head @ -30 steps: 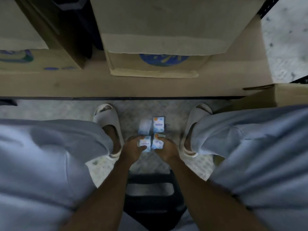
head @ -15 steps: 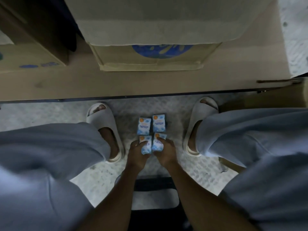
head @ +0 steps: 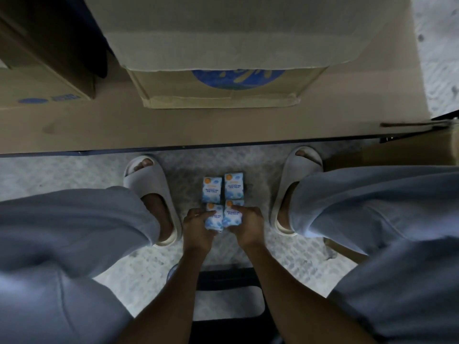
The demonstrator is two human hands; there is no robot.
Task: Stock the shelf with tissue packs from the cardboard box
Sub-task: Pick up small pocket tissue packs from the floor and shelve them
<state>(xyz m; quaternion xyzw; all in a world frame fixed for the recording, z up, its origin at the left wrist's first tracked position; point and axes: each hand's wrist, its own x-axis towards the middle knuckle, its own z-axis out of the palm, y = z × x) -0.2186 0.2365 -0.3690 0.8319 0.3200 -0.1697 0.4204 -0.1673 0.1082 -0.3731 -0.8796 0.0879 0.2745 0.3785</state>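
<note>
Small blue-and-white tissue packs lie in a square on the speckled floor between my feet. My left hand (head: 197, 225) grips the near left pack (head: 214, 219). Beside it, my right hand (head: 247, 225) grips the near right pack (head: 232, 216), thumb on top. The two far packs, left (head: 211, 189) and right (head: 234, 186), lie free and touch each other. Above them runs the wooden shelf board (head: 198, 127) with a large cardboard box (head: 223, 78) bearing a blue logo standing on it.
A second cardboard box (head: 42, 80) sits on the shelf at the left. Another box (head: 407, 150) stands on the floor at the right, by my right sandal (head: 295, 175). My left sandal (head: 149, 184) is left of the packs. A dark stool (head: 228, 301) is below me.
The far left pack, blurred and askew a second ago, now lies straight beside the far right one. Both hands stay on the near packs. The camera has moved closer to the shelf.
</note>
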